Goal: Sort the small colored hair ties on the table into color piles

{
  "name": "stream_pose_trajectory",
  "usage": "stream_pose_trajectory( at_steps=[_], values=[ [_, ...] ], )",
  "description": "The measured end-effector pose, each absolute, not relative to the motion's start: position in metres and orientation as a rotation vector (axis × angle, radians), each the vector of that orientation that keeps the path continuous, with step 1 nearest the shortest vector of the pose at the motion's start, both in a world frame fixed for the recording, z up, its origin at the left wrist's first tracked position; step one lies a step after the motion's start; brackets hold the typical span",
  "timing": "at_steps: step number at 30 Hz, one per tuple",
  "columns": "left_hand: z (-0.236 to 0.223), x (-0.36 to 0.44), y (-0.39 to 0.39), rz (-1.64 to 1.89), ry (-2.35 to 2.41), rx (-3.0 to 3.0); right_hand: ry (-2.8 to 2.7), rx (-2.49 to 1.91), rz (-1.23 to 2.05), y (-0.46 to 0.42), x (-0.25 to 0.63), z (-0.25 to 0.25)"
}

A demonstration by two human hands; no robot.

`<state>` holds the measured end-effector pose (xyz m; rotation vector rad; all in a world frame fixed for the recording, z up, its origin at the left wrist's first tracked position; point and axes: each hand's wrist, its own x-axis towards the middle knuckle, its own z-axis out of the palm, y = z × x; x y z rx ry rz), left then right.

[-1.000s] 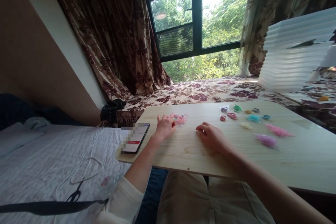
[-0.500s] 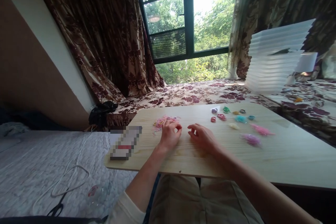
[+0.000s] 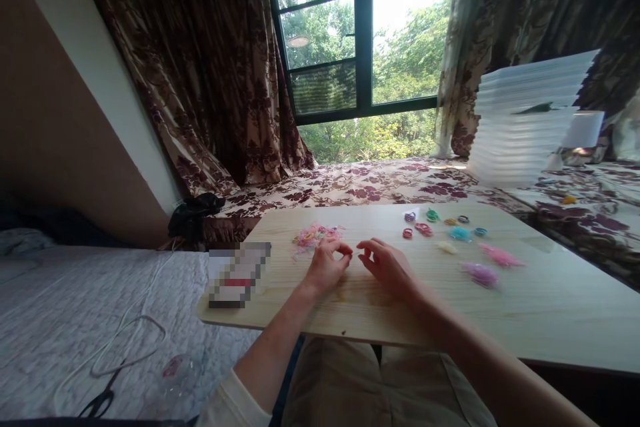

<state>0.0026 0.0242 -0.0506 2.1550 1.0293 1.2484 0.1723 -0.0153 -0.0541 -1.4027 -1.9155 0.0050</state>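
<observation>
My left hand (image 3: pixel 327 265) hovers over the table in a pinch, thumb and forefinger meeting. Whatever may be between those fingertips is too small to make out. Facing it, just to the right, my right hand (image 3: pixel 387 263) has its fingers curled with the tips together, and any item in them is likewise too small to tell. A loose heap of mixed pink, yellow and other small elastic bands (image 3: pixel 315 235) lies just beyond my left hand. Past my right hand are separate bunches: red bands (image 3: pixel 424 229), green bands (image 3: pixel 433 215), cyan bands (image 3: pixel 461 233), pink bands (image 3: pixel 501 255) and purple bands (image 3: pixel 481 274).
A pale wooden table (image 3: pixel 300 310) stands across my lap. A blurred-out flat object (image 3: pixel 240 277) lies at its left end. On the bed (image 3: pixel 40 320) are scissors (image 3: pixel 100 400) and a white cable (image 3: pixel 117 333). A ribbed white stack (image 3: pixel 523 127) stands behind, at right.
My left hand has shifted slightly right, bringing its fingertips closer to my right hand's. The view has tilted a little. The bunches of bands stay in place.
</observation>
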Motion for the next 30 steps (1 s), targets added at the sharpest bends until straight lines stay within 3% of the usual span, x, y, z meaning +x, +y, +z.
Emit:
stream_pose_trajectory(
  at_steps=[11,20,30],
  values=[
    [-0.054,0.002,0.028,1.245,1.041,2.198,-1.938,-1.355,0.018,-0.017,0.172,-0.052],
    [-0.055,-0.014,0.033,1.074,1.662,2.484,-1.922,-1.367,0.017,-0.016,0.173,-0.052],
    [-0.054,-0.013,0.030,1.137,1.685,2.574,-1.923,-1.487,0.015,-0.018,0.171,-0.050]
  ],
)
